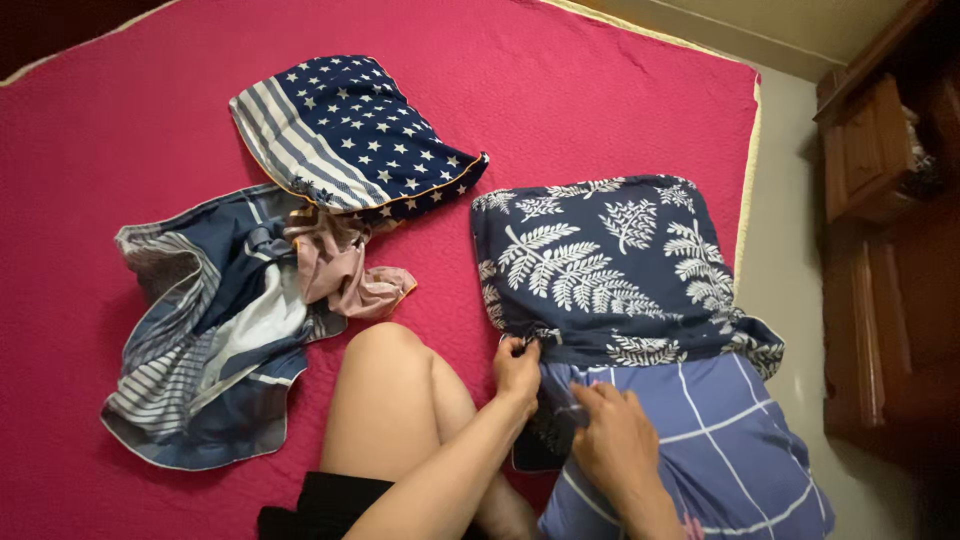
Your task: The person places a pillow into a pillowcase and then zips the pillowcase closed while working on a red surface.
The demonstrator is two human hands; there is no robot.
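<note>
Your left hand (517, 367) pinched the open edge of the dark blue fern-print pillowcase (605, 265), fingers closed on its hem. Your right hand (612, 440) lay just beside them, fingers curled onto the light blue checked pillow (720, 430) that stuck out of the case. Well apart from your fingers lay a star-patterned pillowcase (350, 130).

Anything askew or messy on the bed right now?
Yes. The navy fern-print pillowcase covers only part of the blue checked pillow; its open edge is bunched where the left hand and right hand grip it. A striped blue cover and pink cloth lie crumpled on the red mattress.
</note>
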